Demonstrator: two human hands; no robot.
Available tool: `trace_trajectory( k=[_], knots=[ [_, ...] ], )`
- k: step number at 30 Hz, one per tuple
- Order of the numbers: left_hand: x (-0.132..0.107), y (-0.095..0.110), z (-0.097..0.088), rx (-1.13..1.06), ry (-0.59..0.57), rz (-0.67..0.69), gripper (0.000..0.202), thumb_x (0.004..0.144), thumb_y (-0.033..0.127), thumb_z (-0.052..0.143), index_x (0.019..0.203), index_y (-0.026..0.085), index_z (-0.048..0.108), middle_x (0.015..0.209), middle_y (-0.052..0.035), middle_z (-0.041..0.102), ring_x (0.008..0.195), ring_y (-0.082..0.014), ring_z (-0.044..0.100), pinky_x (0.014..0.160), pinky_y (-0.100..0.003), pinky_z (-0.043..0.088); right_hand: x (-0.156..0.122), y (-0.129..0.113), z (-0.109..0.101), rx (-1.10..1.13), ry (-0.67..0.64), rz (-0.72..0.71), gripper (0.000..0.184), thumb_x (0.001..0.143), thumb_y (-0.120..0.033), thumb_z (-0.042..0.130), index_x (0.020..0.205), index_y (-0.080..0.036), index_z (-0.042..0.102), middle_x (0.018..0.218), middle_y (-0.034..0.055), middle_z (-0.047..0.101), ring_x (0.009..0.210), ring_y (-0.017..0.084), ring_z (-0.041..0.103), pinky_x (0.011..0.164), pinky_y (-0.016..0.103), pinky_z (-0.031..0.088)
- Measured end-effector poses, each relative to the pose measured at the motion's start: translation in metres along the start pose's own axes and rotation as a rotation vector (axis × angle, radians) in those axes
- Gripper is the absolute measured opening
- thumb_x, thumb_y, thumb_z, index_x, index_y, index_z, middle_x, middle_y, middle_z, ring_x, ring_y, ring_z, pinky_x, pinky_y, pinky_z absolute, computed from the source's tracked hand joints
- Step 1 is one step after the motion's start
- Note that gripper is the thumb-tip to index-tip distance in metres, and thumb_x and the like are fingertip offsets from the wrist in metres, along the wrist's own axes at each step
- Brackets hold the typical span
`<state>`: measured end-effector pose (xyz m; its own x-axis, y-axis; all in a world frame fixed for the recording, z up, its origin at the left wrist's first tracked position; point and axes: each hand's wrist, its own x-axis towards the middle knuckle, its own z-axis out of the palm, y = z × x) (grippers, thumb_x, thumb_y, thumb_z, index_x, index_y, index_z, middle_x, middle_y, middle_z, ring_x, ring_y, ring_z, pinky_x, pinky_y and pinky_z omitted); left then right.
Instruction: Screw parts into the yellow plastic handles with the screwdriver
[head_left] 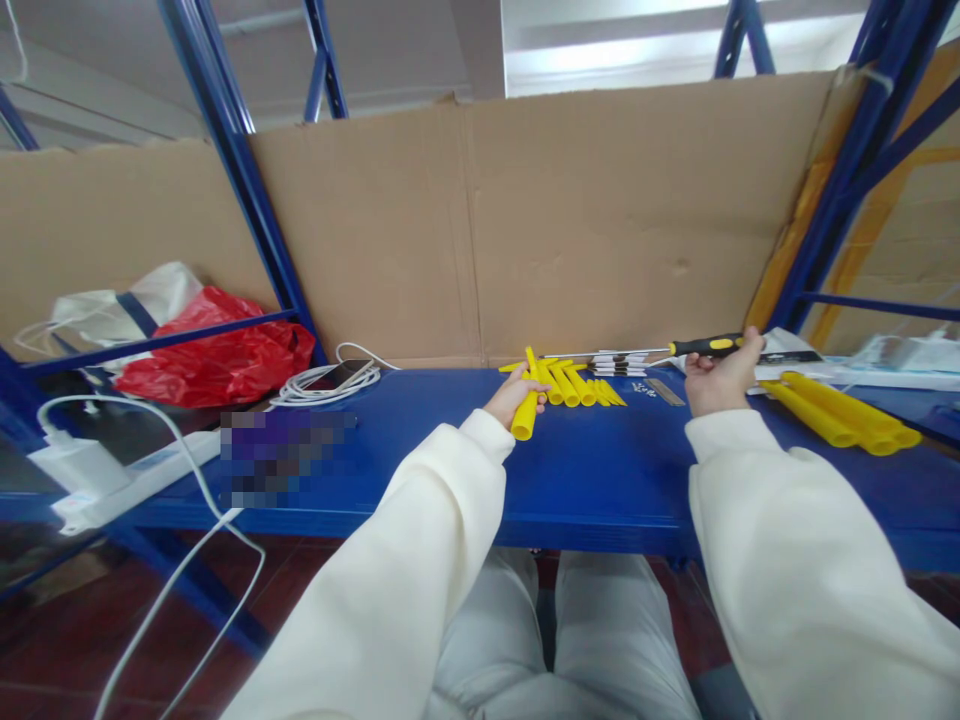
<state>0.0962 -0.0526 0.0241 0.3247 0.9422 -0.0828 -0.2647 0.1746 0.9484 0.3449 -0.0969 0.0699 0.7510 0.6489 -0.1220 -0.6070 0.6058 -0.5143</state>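
Note:
My left hand (511,396) is closed around a yellow tapered plastic tube (523,423), its wide open end toward me. In my right hand (721,378) is the black and yellow handle of a long screwdriver (701,346). Its thin shaft points left, and the tip is close to the tube's narrow upper end; whether they touch I cannot tell. Beside my left hand lie several similar yellow tubes (570,390) and small pointed yellow pieces (609,393). Between the hands are white pieces with black bands (621,363), tiny metal parts (643,389) and a flat grey strip (666,392).
More yellow tubes (840,418) lie right of my right hand on the blue table (600,480). Cardboard (585,230) stands behind, between blue posts (251,190). At left are a coiled white cable (326,385), a red bag (225,350) and a power strip (161,470).

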Motion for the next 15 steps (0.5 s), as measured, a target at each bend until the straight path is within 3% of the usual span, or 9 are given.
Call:
trace_trajectory(
  k=[3, 15],
  knots=[
    [0.0008, -0.0025, 0.0005, -0.003, 0.007, 0.012, 0.083, 0.073, -0.007, 0.058, 0.149, 0.025, 0.045, 0.087, 0.0013, 0.063, 0.044, -0.0050, 0.046, 0.043, -0.017, 0.036, -0.0028, 0.0013, 0.0013, 0.033, 0.097, -0.025, 0.031, 0.107, -0.037, 0.051, 0.080, -0.024, 0.041, 0.063, -0.0093, 0.041, 0.038, 0.005, 0.029, 0.029, 0.013, 0.033],
    [-0.0033, -0.0037, 0.0045, -0.013, 0.029, 0.024, 0.087, 0.075, -0.005, 0.057, 0.154, 0.026, 0.040, 0.083, 0.0025, 0.061, 0.042, -0.0053, 0.044, 0.042, -0.017, 0.035, 0.0009, 0.0071, 0.0002, 0.048, 0.080, -0.035, 0.035, 0.107, -0.041, 0.051, 0.079, -0.024, 0.040, 0.063, -0.0088, 0.039, 0.040, 0.005, 0.028, 0.030, 0.013, 0.035]
  ],
)
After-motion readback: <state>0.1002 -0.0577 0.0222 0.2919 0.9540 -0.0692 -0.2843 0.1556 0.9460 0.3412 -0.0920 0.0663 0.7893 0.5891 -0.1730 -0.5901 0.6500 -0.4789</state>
